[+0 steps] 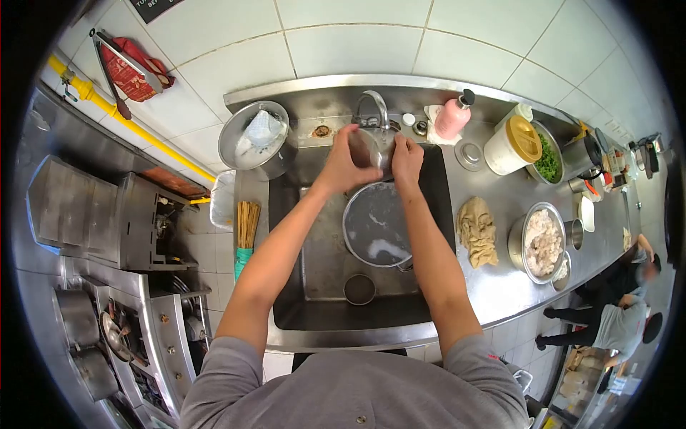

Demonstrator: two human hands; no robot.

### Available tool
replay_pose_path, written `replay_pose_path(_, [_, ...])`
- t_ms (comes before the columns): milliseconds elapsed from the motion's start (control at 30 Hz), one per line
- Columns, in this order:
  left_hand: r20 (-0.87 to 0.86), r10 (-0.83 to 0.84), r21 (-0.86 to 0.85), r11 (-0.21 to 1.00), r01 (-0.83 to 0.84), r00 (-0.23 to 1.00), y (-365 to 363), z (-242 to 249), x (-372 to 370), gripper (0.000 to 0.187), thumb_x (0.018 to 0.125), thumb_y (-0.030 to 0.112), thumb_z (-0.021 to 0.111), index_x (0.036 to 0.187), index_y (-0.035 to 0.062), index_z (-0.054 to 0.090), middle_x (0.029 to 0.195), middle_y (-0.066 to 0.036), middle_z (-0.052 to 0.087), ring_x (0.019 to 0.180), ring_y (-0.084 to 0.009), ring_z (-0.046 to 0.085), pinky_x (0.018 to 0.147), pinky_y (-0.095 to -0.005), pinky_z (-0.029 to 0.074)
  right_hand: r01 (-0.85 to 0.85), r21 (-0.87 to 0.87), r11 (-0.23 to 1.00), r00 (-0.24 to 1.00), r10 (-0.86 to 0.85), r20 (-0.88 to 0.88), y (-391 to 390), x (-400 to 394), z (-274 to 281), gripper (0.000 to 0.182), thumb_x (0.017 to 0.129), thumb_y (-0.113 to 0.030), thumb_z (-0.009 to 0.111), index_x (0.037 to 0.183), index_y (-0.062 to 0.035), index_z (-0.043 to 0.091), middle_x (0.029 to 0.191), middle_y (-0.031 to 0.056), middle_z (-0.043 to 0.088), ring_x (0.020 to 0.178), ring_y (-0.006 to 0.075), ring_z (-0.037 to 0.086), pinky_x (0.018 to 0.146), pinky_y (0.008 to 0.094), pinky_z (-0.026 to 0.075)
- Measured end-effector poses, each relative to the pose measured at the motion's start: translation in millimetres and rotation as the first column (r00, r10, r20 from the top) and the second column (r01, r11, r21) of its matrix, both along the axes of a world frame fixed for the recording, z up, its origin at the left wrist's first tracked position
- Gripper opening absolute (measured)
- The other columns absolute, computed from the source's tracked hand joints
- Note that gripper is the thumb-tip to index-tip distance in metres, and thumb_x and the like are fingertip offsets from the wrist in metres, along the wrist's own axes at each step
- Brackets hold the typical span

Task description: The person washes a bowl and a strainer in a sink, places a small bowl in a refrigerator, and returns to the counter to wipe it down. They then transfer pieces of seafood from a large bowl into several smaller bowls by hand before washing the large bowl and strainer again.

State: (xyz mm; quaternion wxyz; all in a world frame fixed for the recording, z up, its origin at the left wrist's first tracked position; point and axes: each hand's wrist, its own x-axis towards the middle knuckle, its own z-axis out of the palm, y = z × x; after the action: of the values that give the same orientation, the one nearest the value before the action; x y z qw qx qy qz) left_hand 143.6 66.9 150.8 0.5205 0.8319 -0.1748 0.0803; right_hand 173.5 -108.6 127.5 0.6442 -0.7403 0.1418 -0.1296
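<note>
Under the tap (373, 106), my left hand (349, 163) and my right hand (406, 163) grip a shiny metal container (374, 149) from its two sides. It is tilted and smeared by motion, so its exact kind does not show. Just below my hands, a large round pot (346, 236) sits in the sink (321, 268), filled with greyish water with patches of foam. A small round dark metal piece (359, 289) lies nearer the front of the sink floor.
Left of the sink stand a steel pot (279, 161) holding a pale cloth and a bundle of wooden sticks (247, 223). On the right counter are a pink pump bottle (453, 118), a crumpled brown cloth (476, 230) and a bowl of pale food (527, 275). Two people (620, 325) stand far right.
</note>
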Motion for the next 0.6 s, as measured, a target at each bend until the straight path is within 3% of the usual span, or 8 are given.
replay_pose_path(100, [0.311,-0.200,0.469,0.883,0.033,0.929,0.1,30.3,-33.3,0.102,0.063,0.021,0.091,0.144,0.0077,0.030,0.140,-0.016,0.038,0.133,-0.0282,0.038,0.111,-0.0423,0.033,-0.080,-0.205,0.975,0.995,0.065,-0.078,-1.3,10.5,14.3,0.045,0.089,-0.039,0.061,0.081,0.0057,0.064,0.071,0.0257,0.061,0.067,0.0335,0.066,0.066,0.0443,0.047])
replay_pose_path(133, [0.365,-0.199,0.420,0.907,0.030,0.909,1.7,17.8,-33.2,0.097,0.066,0.025,0.090,0.142,0.0091,0.033,0.140,-0.013,0.039,0.130,-0.0282,0.042,0.110,-0.0422,0.036,-0.135,-0.289,0.948,0.989,0.111,-0.098,0.2,9.9,24.3,0.045,0.089,-0.039,0.061,0.080,0.0055,0.065,0.069,0.0255,0.060,0.068,0.0340,0.067,0.065,0.0446,0.047])
replay_pose_path(233, [-0.038,0.176,-0.291,0.940,-0.179,0.984,-6.6,-48.7,-24.3,0.084,0.073,0.033,0.086,0.139,0.0125,0.037,0.137,-0.010,0.043,0.124,-0.0290,0.049,0.102,-0.0480,0.045,-0.122,-0.357,0.926,0.991,0.134,0.010,17.8,8.8,29.7,0.047,0.090,-0.039,0.063,0.074,0.0052,0.063,0.060,0.0204,0.055,0.057,0.0286,0.058,0.059,0.0427,0.044])
replay_pose_path(267, [-0.573,-0.049,-0.632,0.662,-0.402,0.818,-15.3,-13.5,-34.9,0.079,0.081,0.042,0.079,0.140,0.0114,0.036,0.132,-0.009,0.046,0.117,-0.0274,0.054,0.091,-0.0505,0.051,-0.098,-0.291,0.952,0.991,0.121,0.060,22.2,10.9,20.3,0.049,0.091,-0.040,0.063,0.072,0.0055,0.062,0.058,0.0188,0.053,0.055,0.0259,0.054,0.057,0.0420,0.043])
replay_pose_path(367, [-0.594,-0.486,-0.804,0.329,-0.495,0.641,-11.2,-0.9,-24.4,0.079,0.084,0.045,0.075,0.142,0.0108,0.033,0.128,-0.009,0.047,0.112,-0.0252,0.055,0.084,-0.0529,0.053,-0.075,-0.121,0.990,0.989,0.090,0.120,25.0,0.8,19.4,0.056,0.093,-0.043,0.062,0.069,0.0085,0.059,0.053,0.0105,0.046,0.055,0.0164,0.042,0.055,0.0397,0.039])
replay_pose_path(433, [-0.590,-0.078,-0.671,0.600,-0.435,0.804,-15.5,-19.1,-7.6,0.086,0.078,0.041,0.081,0.144,0.0110,0.033,0.134,-0.012,0.044,0.120,-0.0290,0.050,0.097,-0.0493,0.047,-0.051,-0.053,0.997,0.998,0.054,0.045,13.5,0.1,15.5,0.059,0.093,-0.043,0.061,0.068,0.0099,0.059,0.052,0.0089,0.045,0.056,0.0146,0.044,0.055,0.0392,0.039])
replay_pose_path(500, [-0.092,0.257,-0.319,0.908,-0.273,0.962,-20.1,-11.2,-4.6,0.093,0.073,0.041,0.084,0.145,0.0130,0.032,0.141,-0.018,0.039,0.128,-0.0327,0.043,0.104,-0.0486,0.041,-0.040,-0.019,0.999,0.999,0.041,0.033,-0.1,9.6,3.2,0.051,0.091,-0.040,0.062,0.073,0.0076,0.063,0.061,0.0090,0.053,0.060,0.0155,0.050,0.058,0.0349,0.040])
replay_pose_path(600, [0.304,0.098,0.005,0.994,-0.105,0.948,-24.3,4.1,-11.4,0.085,0.072,0.037,0.084,0.141,0.0113,0.040,0.141,-0.020,0.040,0.130,-0.0372,0.040,0.109,-0.0451,0.035,-0.013,0.322,0.947,1.000,0.020,-0.018,-12.8,14.7,-0.8,0.036,0.088,-0.032,0.066,0.075,0.0016,0.064,0.067,0.0026,0.056,0.062,0.0139,0.049,0.059,0.0299,0.040])
